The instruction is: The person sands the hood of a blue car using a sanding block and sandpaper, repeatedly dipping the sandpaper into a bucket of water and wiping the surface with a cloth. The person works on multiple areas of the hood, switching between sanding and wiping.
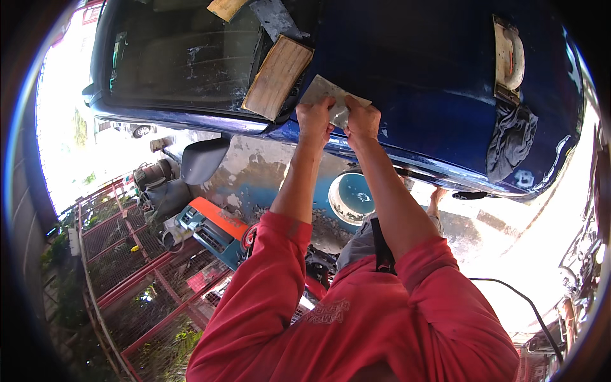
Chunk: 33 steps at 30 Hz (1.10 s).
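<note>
My left hand (314, 118) and my right hand (363, 118) are both closed on a thin grey, mottled sheet (334, 89), with thumbs bent over it. The sheet is over the edge of a dark blue car panel (414, 70). Just left of it a wooden board (273, 79) lies across the edge of the dark glass (178, 51). A grey scraped piece (272, 18) and a second small board (224, 7) lie higher up. On the panel to the right are a sanding block with a curved handle (509, 57) and a crumpled dark cloth (509, 146).
A side mirror (205, 158) juts from the car. A white bucket (351, 196) stands below the panel. An orange-and-teal machine (213, 226), red mesh railings (146, 286) and bags (159, 184) are at lower left. A black hose (522, 296) runs at lower right.
</note>
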Tool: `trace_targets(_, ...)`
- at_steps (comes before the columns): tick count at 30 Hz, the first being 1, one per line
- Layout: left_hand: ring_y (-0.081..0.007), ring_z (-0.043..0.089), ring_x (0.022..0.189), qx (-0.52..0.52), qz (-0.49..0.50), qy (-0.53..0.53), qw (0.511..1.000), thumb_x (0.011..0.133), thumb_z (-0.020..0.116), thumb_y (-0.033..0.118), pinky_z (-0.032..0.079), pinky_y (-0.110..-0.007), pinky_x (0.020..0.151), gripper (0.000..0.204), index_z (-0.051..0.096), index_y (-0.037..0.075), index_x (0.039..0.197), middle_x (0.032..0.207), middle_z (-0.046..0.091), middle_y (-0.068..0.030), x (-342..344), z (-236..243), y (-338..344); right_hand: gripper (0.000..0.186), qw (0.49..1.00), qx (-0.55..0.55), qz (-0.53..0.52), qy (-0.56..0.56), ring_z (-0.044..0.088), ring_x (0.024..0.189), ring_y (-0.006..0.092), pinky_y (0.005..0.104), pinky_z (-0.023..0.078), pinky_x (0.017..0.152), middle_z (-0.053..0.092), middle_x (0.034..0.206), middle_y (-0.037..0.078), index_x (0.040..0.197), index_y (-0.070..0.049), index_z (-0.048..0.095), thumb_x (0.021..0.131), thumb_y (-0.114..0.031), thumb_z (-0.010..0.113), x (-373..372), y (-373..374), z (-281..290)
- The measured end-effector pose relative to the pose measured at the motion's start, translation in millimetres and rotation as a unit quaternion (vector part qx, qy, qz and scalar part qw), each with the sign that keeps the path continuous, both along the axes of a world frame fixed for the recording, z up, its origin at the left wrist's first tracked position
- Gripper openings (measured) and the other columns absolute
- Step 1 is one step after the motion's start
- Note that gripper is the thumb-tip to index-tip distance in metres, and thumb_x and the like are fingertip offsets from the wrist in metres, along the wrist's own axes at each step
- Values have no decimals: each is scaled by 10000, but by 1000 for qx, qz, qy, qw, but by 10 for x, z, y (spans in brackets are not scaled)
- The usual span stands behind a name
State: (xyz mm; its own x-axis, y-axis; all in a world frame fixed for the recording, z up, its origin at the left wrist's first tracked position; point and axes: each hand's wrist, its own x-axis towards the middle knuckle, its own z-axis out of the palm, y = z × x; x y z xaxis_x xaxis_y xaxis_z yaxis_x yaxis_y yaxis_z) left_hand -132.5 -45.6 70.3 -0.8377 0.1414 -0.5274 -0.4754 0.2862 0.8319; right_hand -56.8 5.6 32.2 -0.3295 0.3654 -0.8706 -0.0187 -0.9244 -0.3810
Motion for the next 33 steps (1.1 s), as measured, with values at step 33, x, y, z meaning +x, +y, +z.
trace_targets(33,-171,496,365,-107,-85,4,991,835,775,80,321,-336,322,162,687,-37,767,593,600,-97,28,-65,126,168,997,43,-39,50,482,409,165,332,344,383,580,645,82,1024,0,709,930,-134,746,120,114,59)
